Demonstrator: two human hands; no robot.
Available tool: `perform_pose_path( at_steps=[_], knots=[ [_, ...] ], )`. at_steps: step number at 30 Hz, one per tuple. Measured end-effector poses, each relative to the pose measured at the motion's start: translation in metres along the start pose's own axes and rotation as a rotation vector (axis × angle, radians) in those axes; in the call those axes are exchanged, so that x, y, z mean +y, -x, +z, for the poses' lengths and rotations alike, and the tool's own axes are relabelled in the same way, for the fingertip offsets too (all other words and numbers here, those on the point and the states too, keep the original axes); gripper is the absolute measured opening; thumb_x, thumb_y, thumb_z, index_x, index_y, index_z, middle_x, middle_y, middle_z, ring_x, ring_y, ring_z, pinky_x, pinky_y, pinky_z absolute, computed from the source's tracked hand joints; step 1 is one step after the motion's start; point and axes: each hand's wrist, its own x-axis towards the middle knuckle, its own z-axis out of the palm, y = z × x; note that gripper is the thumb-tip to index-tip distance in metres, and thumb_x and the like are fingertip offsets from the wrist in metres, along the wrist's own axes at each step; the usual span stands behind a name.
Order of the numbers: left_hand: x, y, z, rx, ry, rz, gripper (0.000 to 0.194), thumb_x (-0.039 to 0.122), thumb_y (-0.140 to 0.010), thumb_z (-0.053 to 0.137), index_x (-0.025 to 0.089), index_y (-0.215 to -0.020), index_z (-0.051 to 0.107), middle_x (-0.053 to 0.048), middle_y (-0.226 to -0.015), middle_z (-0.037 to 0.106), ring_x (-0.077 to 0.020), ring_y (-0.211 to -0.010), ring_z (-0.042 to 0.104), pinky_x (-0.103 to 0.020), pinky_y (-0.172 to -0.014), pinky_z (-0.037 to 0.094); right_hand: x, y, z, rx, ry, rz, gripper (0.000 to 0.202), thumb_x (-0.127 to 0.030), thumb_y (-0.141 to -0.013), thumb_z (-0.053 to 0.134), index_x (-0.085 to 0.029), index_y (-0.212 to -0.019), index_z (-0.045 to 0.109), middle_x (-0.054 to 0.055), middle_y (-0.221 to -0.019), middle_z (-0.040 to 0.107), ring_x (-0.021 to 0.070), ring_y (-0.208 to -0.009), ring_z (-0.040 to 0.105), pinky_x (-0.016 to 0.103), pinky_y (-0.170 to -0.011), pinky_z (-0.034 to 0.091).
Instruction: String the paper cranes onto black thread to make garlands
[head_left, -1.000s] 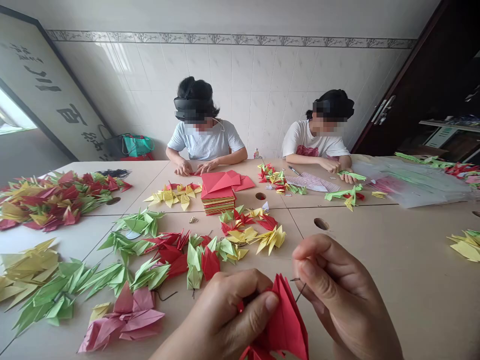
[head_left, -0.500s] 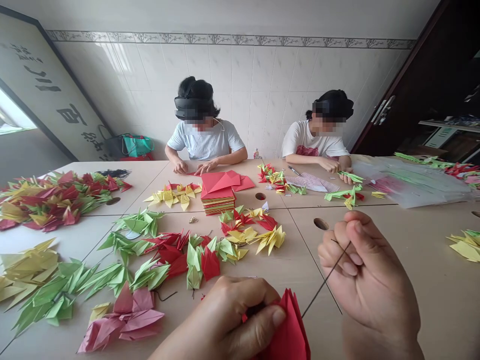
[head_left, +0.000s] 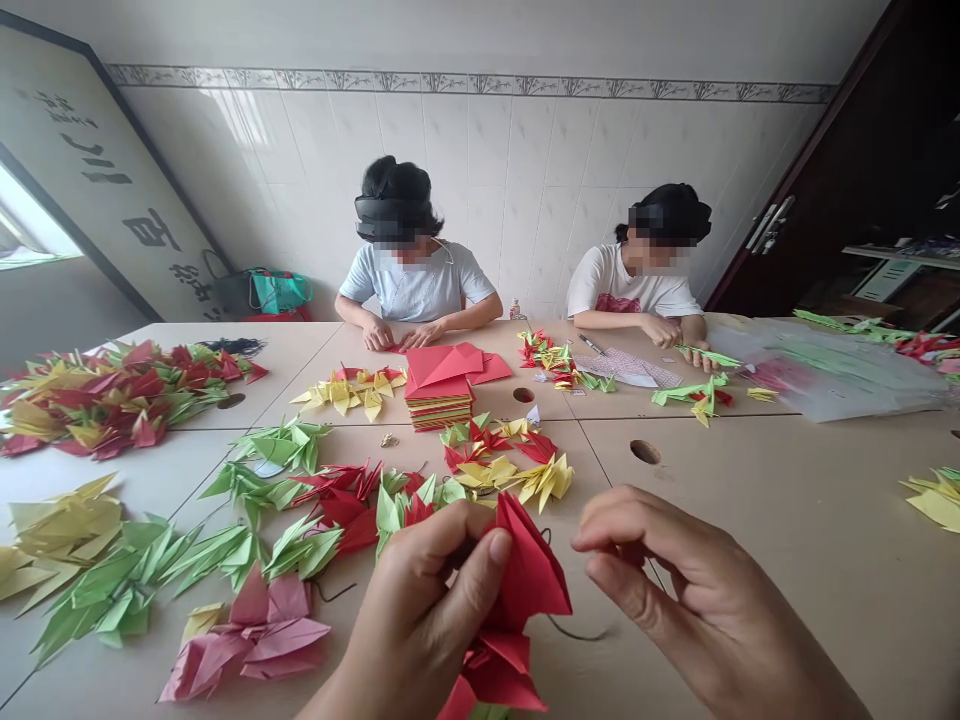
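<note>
My left hand (head_left: 442, 580) pinches a red origami piece (head_left: 529, 560) between thumb and fingers at the lower middle. More folded red paper hangs below it, with a bit of green at the bottom edge. Black thread (head_left: 579, 632) trails out to the right of the piece, and a small loop of it shows near the top. My right hand (head_left: 675, 590) is just to the right, thumb and fingers apart, with nothing visible between them. Strung green, red and yellow origami pieces (head_left: 300, 540) lie left of my hands, and a pink one (head_left: 251, 640) is nearer to me.
A stack of coloured paper squares (head_left: 439, 400) stands mid-table. A large heap of origami pieces (head_left: 112, 395) lies at the far left. Two people sit opposite, hands on paper. Plastic bags (head_left: 840, 370) lie at the right. The tabletop has round holes (head_left: 645, 452).
My right hand has let go of the black thread, opened, and come down and left toward the red piece. My left hand has raised the piece slightly and moved it left.
</note>
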Motion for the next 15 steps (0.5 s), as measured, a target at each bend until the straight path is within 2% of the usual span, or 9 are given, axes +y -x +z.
perform_pose_path(
  at_steps=[2,3,4,6,8,10,13,15],
  knots=[
    [0.001,0.001,-0.002,0.014,-0.027,0.016,0.036,0.038,-0.094,0.045,0.018,-0.064,0.044,0.005,-0.057,0.035,-0.0074,-0.050,0.028,-0.018,-0.043,0.025,0.003,0.000,0.003,-0.001,-0.016,0.004,0.013,-0.026,-0.092,0.055,-0.030,-0.102,0.062,0.000,-0.097,0.064,0.0105,-0.070,0.060,0.019,-0.063,0.052],
    [0.001,0.001,-0.002,0.003,-0.035,0.020,0.036,0.037,-0.094,0.045,0.018,-0.064,0.044,0.005,-0.056,0.036,-0.0074,-0.050,0.029,-0.018,-0.043,0.026,0.005,0.000,0.006,-0.004,-0.049,0.027,0.018,-0.027,-0.093,0.053,-0.031,-0.109,0.061,0.001,-0.103,0.064,0.0098,-0.070,0.060,0.019,-0.062,0.052],
    [0.001,0.002,-0.003,-0.017,-0.042,0.029,0.035,0.037,-0.094,0.045,0.017,-0.064,0.045,0.005,-0.056,0.037,-0.0072,-0.050,0.030,-0.017,-0.043,0.026,0.007,0.001,0.009,-0.028,-0.095,0.068,0.022,-0.028,-0.094,0.051,-0.033,-0.114,0.059,0.001,-0.105,0.064,0.0090,-0.066,0.060,0.018,-0.059,0.052],
    [0.000,0.002,-0.004,-0.047,-0.066,0.053,0.034,0.036,-0.093,0.046,0.017,-0.065,0.047,0.005,-0.057,0.039,-0.0067,-0.050,0.032,-0.017,-0.044,0.028,0.009,0.001,0.014,-0.112,-0.202,0.168,0.025,-0.032,-0.095,0.049,-0.032,-0.118,0.059,0.000,-0.092,0.065,0.0079,-0.056,0.057,0.017,-0.050,0.049],
    [-0.001,0.002,-0.004,-0.051,-0.101,0.071,0.031,0.033,-0.094,0.047,0.016,-0.067,0.049,0.005,-0.057,0.041,-0.0062,-0.050,0.033,-0.016,-0.044,0.029,0.009,0.001,0.017,-0.186,-0.285,0.236,0.023,-0.035,-0.094,0.051,-0.028,-0.113,0.061,-0.001,-0.077,0.063,0.0088,-0.053,0.055,0.017,-0.048,0.048],
    [-0.002,0.002,-0.003,-0.045,-0.134,0.086,0.030,0.031,-0.094,0.047,0.016,-0.068,0.051,0.005,-0.057,0.042,-0.0057,-0.050,0.033,-0.015,-0.045,0.029,0.007,0.000,0.018,-0.205,-0.316,0.259,0.018,-0.037,-0.092,0.054,-0.025,-0.100,0.065,-0.002,-0.068,0.060,0.0096,-0.054,0.054,0.018,-0.048,0.047],
    [-0.004,0.000,-0.001,-0.034,-0.149,0.097,0.028,0.030,-0.093,0.050,0.016,-0.069,0.052,0.005,-0.057,0.042,-0.0056,-0.051,0.033,-0.015,-0.046,0.029,0.003,-0.003,0.017,-0.181,-0.259,0.274,0.018,-0.036,-0.091,0.055,-0.023,-0.082,0.065,-0.002,-0.063,0.058,0.0101,-0.054,0.051,0.018,-0.048,0.044],
    [-0.005,0.000,0.000,-0.023,-0.111,0.088,0.028,0.032,-0.093,0.050,0.016,-0.071,0.053,0.005,-0.058,0.041,-0.0060,-0.052,0.033,-0.015,-0.047,0.029,0.001,-0.003,0.017,-0.132,-0.230,0.296,0.017,-0.034,-0.089,0.056,-0.022,-0.079,0.064,-0.002,-0.063,0.059,0.0105,-0.055,0.052,0.018,-0.049,0.043]
  ],
)
